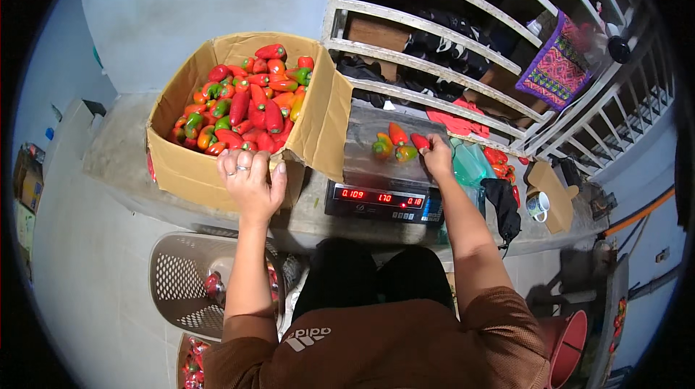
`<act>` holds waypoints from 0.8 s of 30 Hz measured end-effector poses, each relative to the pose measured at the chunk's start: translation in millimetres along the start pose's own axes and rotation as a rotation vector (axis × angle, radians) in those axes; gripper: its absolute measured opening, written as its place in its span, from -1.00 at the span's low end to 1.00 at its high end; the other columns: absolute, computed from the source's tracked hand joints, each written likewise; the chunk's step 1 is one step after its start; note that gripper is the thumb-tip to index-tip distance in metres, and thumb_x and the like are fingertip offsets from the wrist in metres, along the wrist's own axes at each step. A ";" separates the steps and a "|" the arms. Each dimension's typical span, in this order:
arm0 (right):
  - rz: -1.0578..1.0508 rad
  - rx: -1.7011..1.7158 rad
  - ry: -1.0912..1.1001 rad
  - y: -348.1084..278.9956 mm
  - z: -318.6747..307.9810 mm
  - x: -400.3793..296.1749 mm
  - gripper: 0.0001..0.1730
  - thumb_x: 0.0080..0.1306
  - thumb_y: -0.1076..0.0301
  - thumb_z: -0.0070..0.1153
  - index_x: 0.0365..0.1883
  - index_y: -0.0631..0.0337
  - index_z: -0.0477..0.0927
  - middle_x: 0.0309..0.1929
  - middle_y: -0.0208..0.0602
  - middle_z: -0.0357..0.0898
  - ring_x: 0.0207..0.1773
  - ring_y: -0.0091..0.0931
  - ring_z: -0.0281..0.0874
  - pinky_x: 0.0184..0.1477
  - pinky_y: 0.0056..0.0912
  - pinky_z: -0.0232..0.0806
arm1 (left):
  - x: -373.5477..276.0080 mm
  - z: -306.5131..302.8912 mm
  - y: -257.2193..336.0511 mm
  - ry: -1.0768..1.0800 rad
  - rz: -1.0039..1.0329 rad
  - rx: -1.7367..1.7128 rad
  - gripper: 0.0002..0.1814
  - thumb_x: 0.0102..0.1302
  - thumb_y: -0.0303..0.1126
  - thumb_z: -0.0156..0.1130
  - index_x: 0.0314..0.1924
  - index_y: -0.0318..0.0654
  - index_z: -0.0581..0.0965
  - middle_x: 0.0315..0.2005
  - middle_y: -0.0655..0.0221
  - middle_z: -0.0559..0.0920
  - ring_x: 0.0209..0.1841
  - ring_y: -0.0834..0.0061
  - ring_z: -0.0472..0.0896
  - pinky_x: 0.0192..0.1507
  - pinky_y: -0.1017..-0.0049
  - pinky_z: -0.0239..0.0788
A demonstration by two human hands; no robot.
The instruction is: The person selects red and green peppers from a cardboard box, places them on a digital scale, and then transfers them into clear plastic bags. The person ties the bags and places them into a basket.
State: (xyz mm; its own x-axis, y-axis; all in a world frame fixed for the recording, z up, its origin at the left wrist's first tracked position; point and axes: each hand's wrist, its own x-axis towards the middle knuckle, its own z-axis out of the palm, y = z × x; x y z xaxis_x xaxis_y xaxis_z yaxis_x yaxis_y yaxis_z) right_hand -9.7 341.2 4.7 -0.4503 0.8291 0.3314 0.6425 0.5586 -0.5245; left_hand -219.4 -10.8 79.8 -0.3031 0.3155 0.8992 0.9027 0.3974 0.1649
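Note:
My left hand [247, 185] grips the front rim of an open cardboard box [190, 174], its fingers curled over the edge. Red, orange and green peppers [258, 112] fill much of that box. To the right stands a digital scale [383, 202] with a lit red display and a flat metal pan [361, 155]. My right hand [438, 155] pinches a small red pepper [419, 141] at the right side of the pan. Close beside it on the pan are an orange-red pepper [397, 133], a green-orange pepper [382, 146] and a yellow-green pepper [405, 153].
Right of the scale lie a green plastic bag [469, 164], bagged red peppers [497, 158], a black pouch [502, 210] and a mug [537, 205]. White metal bars [429, 58] rise behind the counter. Below on the left stands a plastic basket [184, 280] holding bagged peppers.

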 end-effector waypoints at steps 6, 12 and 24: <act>-0.159 -0.211 -0.135 0.9 -9.8 4.5 -0.34 -0.12 0.48 0.14 0.07 0.04 0.38 0.06 -0.14 0.38 0.13 -0.23 0.29 0.12 -0.24 0.13 | -1.2 3.2 0.1 0.008 0.005 0.008 -0.73 0.02 -0.15 0.15 -0.39 -0.19 0.47 -0.43 0.29 0.41 -0.19 0.25 0.36 0.09 0.15 0.05; -0.345 -0.276 -0.336 -58.4 -33.0 -3.9 -0.26 -0.10 0.34 0.19 0.13 -0.24 0.33 0.17 -0.35 0.27 0.24 -0.19 0.08 0.17 0.14 -0.04 | -0.8 3.9 -1.3 0.016 0.004 0.013 -0.73 0.02 -0.15 0.15 -0.40 -0.18 0.47 -0.43 0.29 0.40 -0.19 0.25 0.36 0.09 0.15 0.06; -0.551 -0.215 0.024 -149.3 -15.2 13.3 -0.46 -0.12 0.04 0.25 -0.09 -0.22 0.49 -0.21 -0.30 0.48 0.02 -0.29 0.27 0.10 0.11 -0.05 | 1.4 4.1 -2.7 -0.007 0.025 0.018 -0.73 0.03 -0.14 0.14 -0.39 -0.19 0.46 -0.45 0.32 0.40 -0.21 0.25 0.35 0.06 0.17 0.07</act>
State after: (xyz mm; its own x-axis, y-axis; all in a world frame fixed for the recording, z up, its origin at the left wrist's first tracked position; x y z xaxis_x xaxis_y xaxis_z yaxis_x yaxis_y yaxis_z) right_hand -102.2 269.2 99.3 -0.7410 0.4141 0.5286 0.4298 0.8973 -0.1003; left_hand -223.5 -7.9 78.9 -0.2828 0.3319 0.8999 0.9045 0.4046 0.1350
